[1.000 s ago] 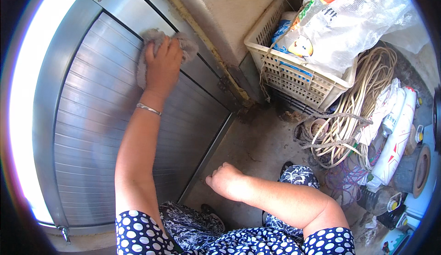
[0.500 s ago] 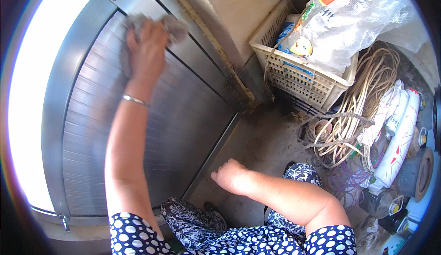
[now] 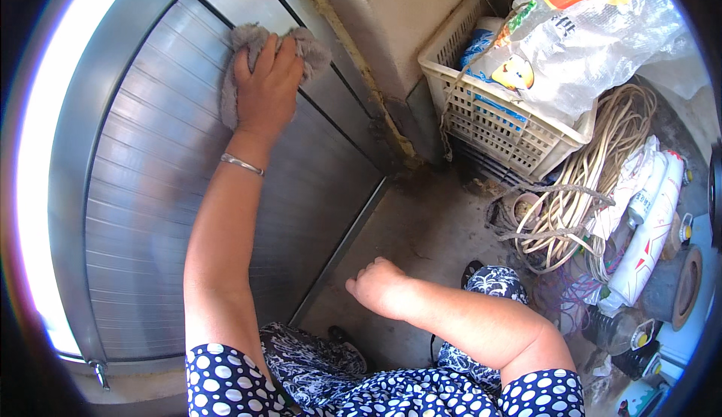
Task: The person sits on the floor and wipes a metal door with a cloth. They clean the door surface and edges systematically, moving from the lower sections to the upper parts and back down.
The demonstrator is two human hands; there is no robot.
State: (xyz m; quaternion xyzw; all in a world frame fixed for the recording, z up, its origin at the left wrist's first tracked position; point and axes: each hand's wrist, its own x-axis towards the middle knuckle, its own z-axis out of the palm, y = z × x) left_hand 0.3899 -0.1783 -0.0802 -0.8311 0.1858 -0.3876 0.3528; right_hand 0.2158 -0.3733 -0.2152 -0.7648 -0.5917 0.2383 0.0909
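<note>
My left hand (image 3: 267,86) presses a fuzzy grey-brown cloth (image 3: 312,52) against a ribbed metal door panel (image 3: 173,154), by the upper right edge where the panel meets its frame. The fingers are bent over the cloth, which bulges out on both sides of the hand. A silver bangle (image 3: 242,164) circles that wrist. My right hand (image 3: 377,288) is curled into a loose fist above the floor, in front of my body, touching nothing; no object shows in it.
A cream plastic crate (image 3: 511,127) with plastic bags stands against the wall at upper right. Beside it lie a coil of pale cable (image 3: 579,184), a white roll (image 3: 647,229) and several bottles. The door's metal frame (image 3: 71,214) runs along the bright opening at left.
My left hand and the cloth have moved to the right along the top of the panel. The view has shifted slightly. My right hand has stayed in place.
</note>
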